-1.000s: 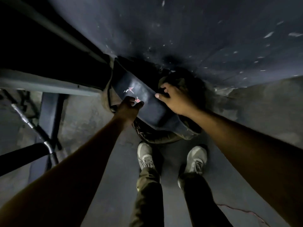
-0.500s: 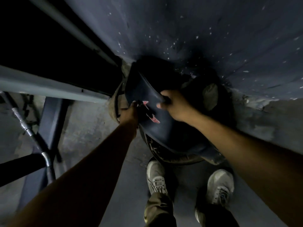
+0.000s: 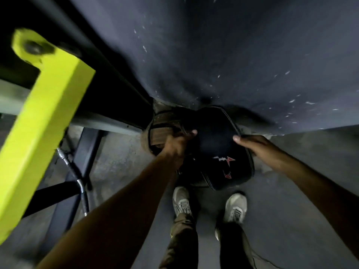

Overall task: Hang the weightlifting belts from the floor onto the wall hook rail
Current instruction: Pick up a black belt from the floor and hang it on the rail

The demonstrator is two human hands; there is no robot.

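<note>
A wide black weightlifting belt (image 3: 215, 144) with a red and white logo is held up off the floor in front of the dark wall (image 3: 213, 55). My left hand (image 3: 177, 141) grips its left edge, fingers curled over the rim. My right hand (image 3: 252, 145) holds its right edge, thumb on the front face. A brown leather belt (image 3: 158, 131) lies coiled just left of the black one, by the wall's foot. No hook rail is in view.
A bright yellow-green machine arm (image 3: 44, 113) juts in at the upper left, close to the camera. Dark steel frame bars (image 3: 108, 123) and a cable (image 3: 77, 175) stand at the left. My two shoes (image 3: 235, 208) are on the grey floor below the belt.
The black belt has been lifted and turned so its broad face points at me. My view has risen, and the yellow-green machine arm has come into sight at the left.
</note>
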